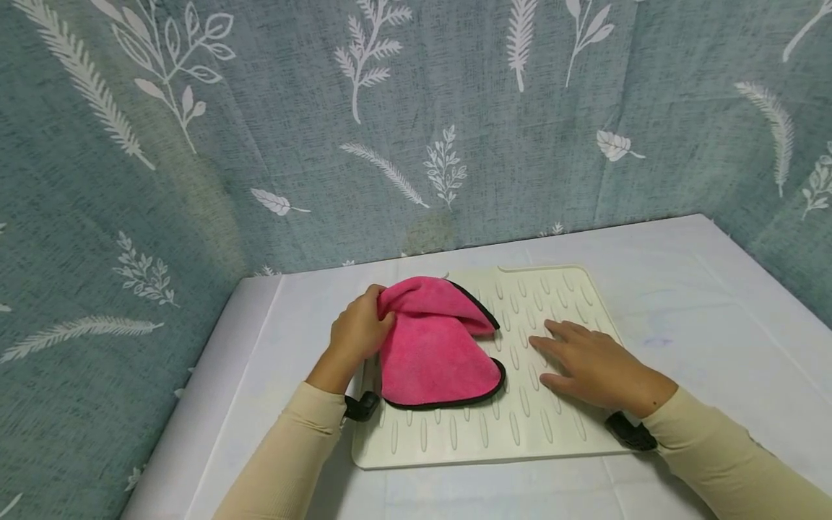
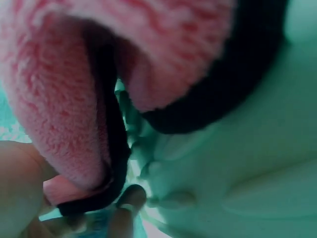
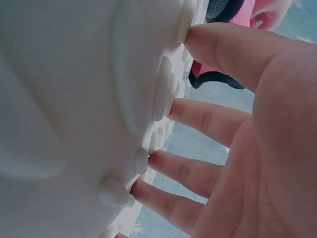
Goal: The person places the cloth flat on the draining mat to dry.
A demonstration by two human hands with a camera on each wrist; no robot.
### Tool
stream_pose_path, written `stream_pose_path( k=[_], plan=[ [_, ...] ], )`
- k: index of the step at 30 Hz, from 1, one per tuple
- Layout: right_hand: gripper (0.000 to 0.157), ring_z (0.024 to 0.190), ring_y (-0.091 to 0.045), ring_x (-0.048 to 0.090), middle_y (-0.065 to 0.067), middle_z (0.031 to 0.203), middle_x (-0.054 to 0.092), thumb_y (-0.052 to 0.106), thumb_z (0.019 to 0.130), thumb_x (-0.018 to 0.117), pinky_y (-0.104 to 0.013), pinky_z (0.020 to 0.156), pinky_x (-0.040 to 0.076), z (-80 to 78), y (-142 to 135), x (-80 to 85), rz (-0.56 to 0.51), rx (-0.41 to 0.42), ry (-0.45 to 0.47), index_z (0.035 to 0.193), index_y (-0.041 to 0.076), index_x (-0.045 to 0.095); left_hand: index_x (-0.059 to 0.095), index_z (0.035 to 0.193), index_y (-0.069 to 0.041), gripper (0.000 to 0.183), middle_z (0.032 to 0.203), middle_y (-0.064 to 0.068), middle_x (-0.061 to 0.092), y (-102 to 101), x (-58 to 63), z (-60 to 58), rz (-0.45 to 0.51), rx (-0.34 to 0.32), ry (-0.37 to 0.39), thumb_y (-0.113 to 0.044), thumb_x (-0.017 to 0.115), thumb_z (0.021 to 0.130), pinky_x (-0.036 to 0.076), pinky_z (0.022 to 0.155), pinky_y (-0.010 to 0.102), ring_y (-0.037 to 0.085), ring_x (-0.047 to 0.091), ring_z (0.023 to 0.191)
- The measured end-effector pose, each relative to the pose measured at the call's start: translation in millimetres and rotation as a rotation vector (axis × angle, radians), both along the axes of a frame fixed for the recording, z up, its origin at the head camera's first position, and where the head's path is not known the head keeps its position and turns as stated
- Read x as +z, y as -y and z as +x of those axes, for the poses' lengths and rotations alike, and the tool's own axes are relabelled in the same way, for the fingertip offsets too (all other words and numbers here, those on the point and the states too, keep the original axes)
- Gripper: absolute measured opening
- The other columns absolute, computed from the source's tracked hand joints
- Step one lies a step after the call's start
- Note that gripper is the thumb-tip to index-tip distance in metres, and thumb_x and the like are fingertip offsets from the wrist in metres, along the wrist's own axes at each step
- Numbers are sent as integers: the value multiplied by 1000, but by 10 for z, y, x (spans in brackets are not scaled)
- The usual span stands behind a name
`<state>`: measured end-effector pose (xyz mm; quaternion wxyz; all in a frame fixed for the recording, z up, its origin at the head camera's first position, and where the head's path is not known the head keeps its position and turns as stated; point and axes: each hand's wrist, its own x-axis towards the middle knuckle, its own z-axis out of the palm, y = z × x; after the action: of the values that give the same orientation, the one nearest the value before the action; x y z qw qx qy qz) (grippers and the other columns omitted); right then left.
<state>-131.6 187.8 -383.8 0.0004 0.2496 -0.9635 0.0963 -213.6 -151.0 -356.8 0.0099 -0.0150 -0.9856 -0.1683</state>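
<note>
A pink plush cloth [image 1: 435, 361] with black edging lies folded over the left part of a cream ribbed mat [image 1: 484, 437]. My left hand [image 1: 359, 328] pinches the cloth's upper left corner between thumb and fingers. In the left wrist view, the fuzzy cloth [image 2: 59, 109] hangs in folds beside the thumb, its black border close over the mat [image 2: 237, 168]. My right hand [image 1: 594, 365] spreads its fingers over the mat's right half. Seen from the right wrist, the straight fingertips [image 3: 178, 106] rest at the raised ribs, holding nothing.
The mat rests on a white-covered table [image 1: 689, 303]. Blue-grey fabric [image 1: 474, 166] with white leaf prints rises behind the table and along both sides. Dark wrist cameras [image 1: 630, 431] sit under both wrists, close to the mat.
</note>
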Motion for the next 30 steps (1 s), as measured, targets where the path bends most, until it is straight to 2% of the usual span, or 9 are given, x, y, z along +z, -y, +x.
stream_pose_path(
  k=[3,6,11,14,17,20,24,30],
  plan=[
    [55,126,-37,43,-18,138,43,41,84,61,-58,91,40,3,-1,3,0,-3,-3,132,16,50,45,129,-23,46,116,6,60,16,-42,13,-12,-13,16,-33,59,86,48,73,47,29,62,98],
    [55,126,-37,42,-18,139,42,41,85,61,-58,91,39,2,1,3,-1,-5,2,132,16,50,41,134,-23,53,121,9,56,30,-65,64,-19,-20,-22,-33,60,86,47,77,51,30,57,105],
    [55,127,-37,41,-18,140,41,41,85,60,-59,92,38,3,3,7,-1,-7,13,133,16,49,36,139,-25,61,135,12,43,13,-58,245,-26,-50,-197,-30,63,84,41,85,57,33,43,123],
    [55,128,-37,40,-18,140,41,41,85,60,-59,92,38,7,1,11,-2,-11,21,133,17,49,41,136,-23,59,136,12,42,-34,-39,388,-14,-104,-313,-27,65,83,39,86,58,33,40,125],
    [55,128,-37,40,-18,141,41,41,85,60,-58,93,38,7,1,13,0,-14,26,133,17,49,45,133,-21,55,134,10,46,-96,-11,535,-2,-176,-383,-26,65,82,38,88,56,31,42,123],
    [55,128,-37,40,-18,141,41,41,85,60,-58,93,38,4,2,11,2,-16,27,134,17,48,46,133,-22,54,131,6,49,-162,12,669,-5,-252,-390,-27,65,82,38,91,53,26,44,122],
    [55,128,-37,40,-18,141,41,41,85,60,-58,93,38,-1,7,3,2,-13,23,134,18,48,48,132,-21,56,129,4,51,-223,29,816,-8,-349,-348,-31,68,80,39,94,50,22,46,122],
    [55,128,-37,40,-18,140,41,41,85,60,-58,93,38,-4,24,-8,11,-11,10,133,17,49,46,133,-22,65,135,3,46,-250,-6,933,-96,-456,-239,-41,71,76,35,102,48,23,42,127]
  ],
)
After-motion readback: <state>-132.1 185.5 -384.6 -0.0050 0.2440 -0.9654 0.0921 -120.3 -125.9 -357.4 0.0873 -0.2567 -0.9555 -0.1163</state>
